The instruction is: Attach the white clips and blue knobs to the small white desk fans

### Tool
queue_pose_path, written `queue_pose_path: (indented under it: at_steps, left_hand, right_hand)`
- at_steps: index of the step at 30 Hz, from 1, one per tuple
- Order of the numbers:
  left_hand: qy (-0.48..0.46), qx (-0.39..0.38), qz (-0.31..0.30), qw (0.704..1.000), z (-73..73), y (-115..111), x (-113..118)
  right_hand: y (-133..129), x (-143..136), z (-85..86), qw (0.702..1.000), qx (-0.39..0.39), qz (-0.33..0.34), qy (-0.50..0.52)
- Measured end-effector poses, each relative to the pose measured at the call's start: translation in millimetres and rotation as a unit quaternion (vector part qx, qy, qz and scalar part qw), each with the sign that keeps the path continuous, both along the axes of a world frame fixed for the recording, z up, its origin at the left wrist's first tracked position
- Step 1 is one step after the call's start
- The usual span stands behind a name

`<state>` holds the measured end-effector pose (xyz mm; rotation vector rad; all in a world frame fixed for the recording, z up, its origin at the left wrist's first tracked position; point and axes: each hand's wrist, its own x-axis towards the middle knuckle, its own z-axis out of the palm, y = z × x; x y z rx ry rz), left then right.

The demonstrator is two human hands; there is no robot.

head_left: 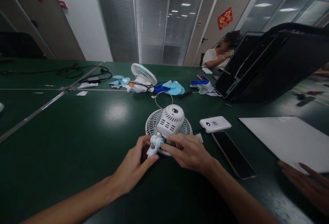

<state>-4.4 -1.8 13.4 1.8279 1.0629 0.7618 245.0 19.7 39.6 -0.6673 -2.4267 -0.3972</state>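
A small white fan [170, 122] lies grille-down on the green table in front of me, its vented motor housing facing up. My left hand [135, 165] is closed round the white bracket [153, 145] at the near side of the fan, thumb in front and fingers behind. From the right, my right hand [191, 151] has its fingertips on the light-blue knob [160, 143] of that bracket. The knob is partly covered by the fingers. A thin wire ring [163, 92] stands up behind the housing.
Beside the fan lie a white power bank [216, 124] and a dark phone [233, 154]. Another person's hand [305, 183] rests by a white board [288, 138]. Behind are a second fan [143, 76], blue fan blades [175, 88], gloves [202, 85] and a large black case [272, 66].
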Motion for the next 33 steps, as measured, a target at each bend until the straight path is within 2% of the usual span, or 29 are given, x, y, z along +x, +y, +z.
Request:
queue_pose_path:
  at_steps: [6,13,15,20,25,29,33]
  left_hand:
    - [-0.011,0.001,0.005,1.0,-2.3,-0.3,0.4]
    - [-0.014,0.01,0.004,1.0,-1.3,-0.1,1.0]
    - [-0.007,0.013,-0.003,1.0,-0.2,0.4,0.5]
    - [-0.009,0.011,-0.006,1.0,-2.2,0.7,0.1]
    - [-0.015,0.016,-0.006,1.0,-4.0,0.3,0.9]
    - [-0.012,0.017,-0.007,1.0,-3.4,0.4,1.1]
    - [-0.012,0.025,0.0,1.0,-4.4,0.2,1.2]
  right_hand:
    - [4.4,-5.4,-5.8,0.999,0.024,-0.021,0.042]
    - [-2.4,-19.1,-12.1,0.991,-0.008,-0.067,0.113]
    - [-2.6,-14.1,-11.2,0.992,-0.017,-0.065,0.109]
    - [4.0,2.4,-8.4,0.999,-0.012,-0.001,0.033]
    - [5.0,-2.9,-9.7,0.997,0.0,-0.04,0.069]
    - [-0.6,-13.7,-11.6,0.994,-0.013,-0.051,0.098]
    - [-1.9,-10.3,-11.0,0.995,-0.025,-0.046,0.09]
